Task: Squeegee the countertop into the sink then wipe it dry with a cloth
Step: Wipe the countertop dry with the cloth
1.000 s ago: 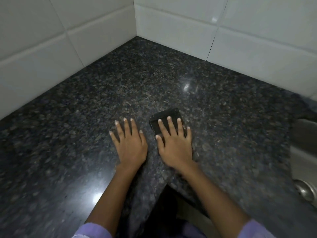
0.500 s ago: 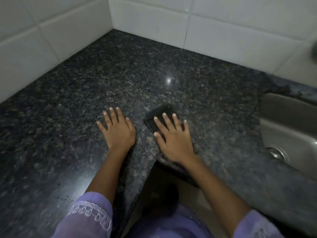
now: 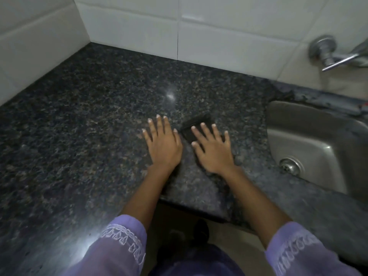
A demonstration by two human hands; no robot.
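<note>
A dark speckled granite countertop (image 3: 89, 126) runs from the tiled corner to a steel sink (image 3: 318, 140) set in at the right. My right hand (image 3: 213, 152) lies flat with spread fingers, pressing a small dark folded cloth (image 3: 196, 123) onto the stone, a short way left of the sink's rim. Only the cloth's far end shows beyond my fingertips. My left hand (image 3: 163, 144) rests palm down on the bare stone just left of it, fingers apart, holding nothing. No squeegee is in view.
White tiled walls (image 3: 129, 22) close the counter at the back and left. A metal tap (image 3: 328, 52) sticks out of the wall above the sink, whose drain (image 3: 289, 166) sits near its front. The counter's front edge has a notch where I stand.
Both hands have slid right along the counter, away from the corner, with the cloth under my right hand. The view has turned right, bringing the sink and tap into sight.
</note>
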